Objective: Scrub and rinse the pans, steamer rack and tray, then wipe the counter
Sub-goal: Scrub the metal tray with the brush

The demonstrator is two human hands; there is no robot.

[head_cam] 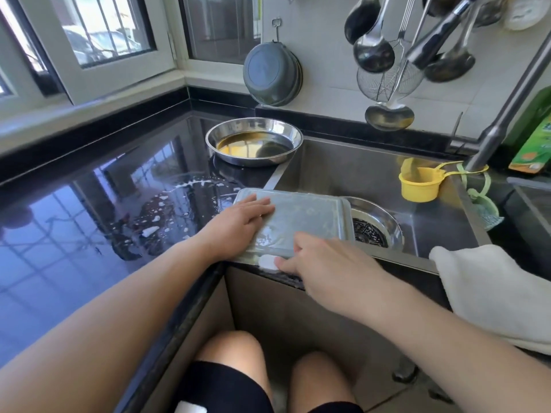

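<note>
Tray (301,216) lies across sink (372,165) corner; L hand (241,222) flat on it, R hand (322,263) pinches its near edge.

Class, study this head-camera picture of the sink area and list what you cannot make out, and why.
- Tray: its near-left part lies under the left hand; its near edge under the right hand.
- Right hand fingertips: turned away, so the grip is unclear.
- Green bottle: cut off by the right edge, label unreadable.
- Hanging ladles: handles cut off by the top edge.
- Faucet: spout out of frame.
</note>
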